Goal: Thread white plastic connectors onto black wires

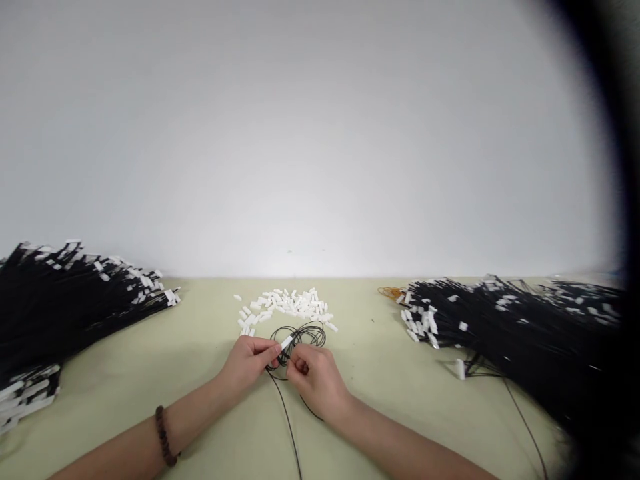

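Between thumb and fingers, my left hand [250, 363] pinches a small white plastic connector [287, 343] near the middle of the table. Beside it, my right hand [317, 377] is closed with its fingertips bent in, right by the thin black wires at the connector; exactly what it grips is partly hidden by the fingers. Loops of black wire [316, 327] spread behind and between both hands. One strand of wire runs down toward the table's front edge. Just beyond the loops lies a loose pile of white connectors [295, 305].
A thick bundle of black wires with white ends [65, 293] fills the left side. Another large wire bundle [480, 313] lies at the right, with an orange-yellow coil [390, 292] at its tip. Behind the green tabletop [370, 400] rises a pale wall [320, 133].
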`<state>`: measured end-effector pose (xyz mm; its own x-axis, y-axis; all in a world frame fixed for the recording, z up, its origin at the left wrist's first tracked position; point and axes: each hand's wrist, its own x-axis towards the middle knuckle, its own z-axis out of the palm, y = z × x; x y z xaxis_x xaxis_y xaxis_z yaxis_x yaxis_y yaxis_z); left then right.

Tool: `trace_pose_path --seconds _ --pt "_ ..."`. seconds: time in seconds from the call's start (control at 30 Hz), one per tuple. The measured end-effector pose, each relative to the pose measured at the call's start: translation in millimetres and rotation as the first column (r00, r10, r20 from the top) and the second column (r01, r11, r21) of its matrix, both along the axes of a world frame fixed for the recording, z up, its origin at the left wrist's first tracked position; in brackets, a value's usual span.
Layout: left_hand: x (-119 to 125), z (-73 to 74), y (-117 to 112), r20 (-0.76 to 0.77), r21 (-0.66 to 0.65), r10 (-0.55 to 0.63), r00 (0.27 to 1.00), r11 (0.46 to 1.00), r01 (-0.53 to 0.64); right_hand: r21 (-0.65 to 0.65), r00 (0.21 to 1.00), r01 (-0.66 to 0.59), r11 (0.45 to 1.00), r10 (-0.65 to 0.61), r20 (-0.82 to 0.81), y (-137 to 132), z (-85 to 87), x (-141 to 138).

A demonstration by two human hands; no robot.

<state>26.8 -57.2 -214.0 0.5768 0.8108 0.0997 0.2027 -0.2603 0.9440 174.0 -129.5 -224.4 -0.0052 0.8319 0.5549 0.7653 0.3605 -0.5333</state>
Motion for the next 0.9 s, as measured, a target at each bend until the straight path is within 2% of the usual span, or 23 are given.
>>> trace_pose_path --seconds 0.2,0.3,0.37,0.43,0.53,0.67,0.9 --pt "1.2 0.4 0.7 0.015 -0.037 0.015 1.0 0.999 -0.014 0.001 0.999 -0.03 1.0 0.03 -0.039 0.8 0.7 -0.6" --pt "-0.3 5.6 6.7 0.052 -0.101 0.032 0.998 0.995 -0.027 -0.068 0.984 -0.07 0.995 0.058 -0.167 4.0 0.8 0.8" --pt "-3.3 12.1 13.4 0.076 -0.132 0.054 0.996 0.99 -0.043 -0.17 0.948 -0.139 0.976 0.082 -0.308 6.8 1.3 2.4" --pt "-7.8 20.8 20.9 0.109 -0.168 0.087 0.99 0.983 -0.068 -0.26 0.887 -0.249 0.933 0.111 -0.448 8.7 2.9 3.6" --pt "-15.0 35.1 30.7 0.163 -0.202 0.132 0.978 0.974 -0.098 -0.312 0.8 -0.364 0.878 0.123 -0.588 8.0 7.8 3.4" --pt "-20.5 46.3 38.6 0.157 -0.199 0.16 0.975 0.972 -0.128 -0.282 0.75 -0.353 0.892 0.09 -0.655 4.1 14.5 0.1" --pt "-22.3 50.4 44.7 0.145 -0.271 0.184 0.972 0.952 -0.14 -0.283 0.679 -0.384 0.879 0.061 -0.732 4.1 11.1 -1.1"
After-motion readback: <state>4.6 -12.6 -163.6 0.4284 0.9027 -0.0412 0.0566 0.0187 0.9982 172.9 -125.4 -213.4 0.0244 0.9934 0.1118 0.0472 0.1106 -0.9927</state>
